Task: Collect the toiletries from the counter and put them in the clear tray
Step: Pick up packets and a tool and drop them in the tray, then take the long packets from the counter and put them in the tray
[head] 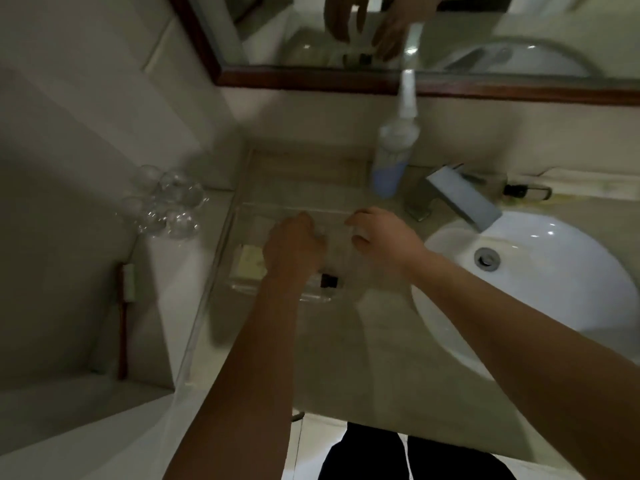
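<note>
Head view, both of my hands over the clear tray (pixel 239 216) at the left end of the desk (pixel 374 341). My left hand (pixel 294 249) is curled into a loose fist, knuckles down inside the tray; whether it grips anything I cannot tell. Just below it a small bottle with a black cap (pixel 328 280) lies on its side in the tray, long axis running left to right, cap toward the sink (pixel 540 271). My right hand (pixel 379 239) hangs half open at the tray's right edge, nothing visibly held. One pale soap bar (pixel 247 263) rests in the tray, left of my left hand. Outside the tray I count one tall bottle (pixel 393 157) standing behind it, nearer my right hand, and one small item (pixel 519 190) beyond the tap (pixel 460 199); blur hides what it is.
</note>
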A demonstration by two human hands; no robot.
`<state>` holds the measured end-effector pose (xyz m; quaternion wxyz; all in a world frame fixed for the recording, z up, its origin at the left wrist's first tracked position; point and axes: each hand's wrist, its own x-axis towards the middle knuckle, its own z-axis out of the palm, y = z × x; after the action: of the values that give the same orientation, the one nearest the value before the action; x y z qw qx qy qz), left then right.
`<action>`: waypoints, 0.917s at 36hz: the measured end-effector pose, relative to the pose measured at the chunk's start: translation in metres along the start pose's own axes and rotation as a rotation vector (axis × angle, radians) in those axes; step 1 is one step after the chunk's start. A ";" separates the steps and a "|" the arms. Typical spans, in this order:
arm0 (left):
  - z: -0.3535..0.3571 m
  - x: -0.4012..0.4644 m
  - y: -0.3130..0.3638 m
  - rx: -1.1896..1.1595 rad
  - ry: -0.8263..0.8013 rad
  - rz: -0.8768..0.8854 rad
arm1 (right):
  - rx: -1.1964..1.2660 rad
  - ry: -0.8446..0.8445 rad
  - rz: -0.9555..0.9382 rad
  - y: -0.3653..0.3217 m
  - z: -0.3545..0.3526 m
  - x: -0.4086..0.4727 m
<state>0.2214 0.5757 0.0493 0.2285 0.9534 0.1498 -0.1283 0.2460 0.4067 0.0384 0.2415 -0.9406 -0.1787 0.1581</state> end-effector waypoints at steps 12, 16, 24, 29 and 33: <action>0.094 -0.073 0.252 0.087 -0.134 0.398 | 0.099 0.293 0.341 0.195 -0.125 -0.168; 0.155 -0.103 0.343 0.040 -0.167 0.482 | 0.140 0.371 0.408 0.287 -0.153 -0.232; 0.270 -0.145 0.475 0.088 -0.280 0.514 | 0.168 0.398 0.611 0.449 -0.195 -0.336; 0.327 -0.151 0.514 0.170 -0.345 0.458 | 0.130 0.365 0.800 0.522 -0.195 -0.369; 0.371 -0.151 0.532 0.222 -0.381 0.408 | 0.066 0.356 0.916 0.569 -0.182 -0.384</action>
<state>0.1999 -0.0868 -0.0118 0.1677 0.9417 -0.1055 -0.2721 0.1232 -0.2908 -0.0196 0.2038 -0.9267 0.3026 0.0904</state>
